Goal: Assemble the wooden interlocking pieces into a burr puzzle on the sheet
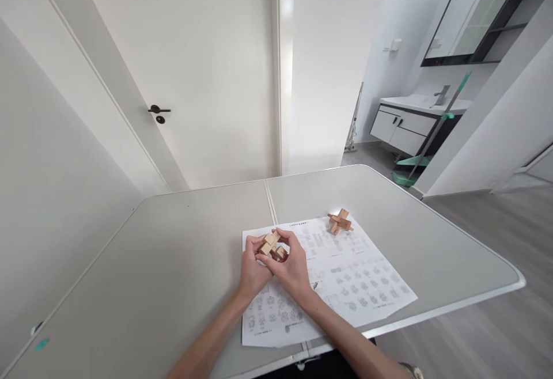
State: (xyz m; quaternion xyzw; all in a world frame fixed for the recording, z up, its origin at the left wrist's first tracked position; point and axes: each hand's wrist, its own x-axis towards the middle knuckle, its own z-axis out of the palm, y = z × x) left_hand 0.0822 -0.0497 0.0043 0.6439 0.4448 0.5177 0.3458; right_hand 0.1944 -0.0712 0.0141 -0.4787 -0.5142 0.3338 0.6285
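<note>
Between my two hands is a small wooden burr puzzle (270,243) made of interlocking light-brown blocks. My left hand (254,264) grips its left side, with the fingers curled round it. From the right, my right hand (292,261) closes on it with thumb and fingers. Parts of the blocks are hidden behind the fingers. Beneath both hands lies a white instruction sheet (367,278) printed with rows of small diagrams. A second wooden burr puzzle (340,222), cross-shaped and assembled, rests at the sheet's far right corner, apart from my hands.
The grey folding table (181,275) has a seam down its middle and a raised metal rim. Behind it stands a white door (207,68) with a black handle. To the right are a washbasin cabinet (401,125) and a green broom with a dustpan (406,178).
</note>
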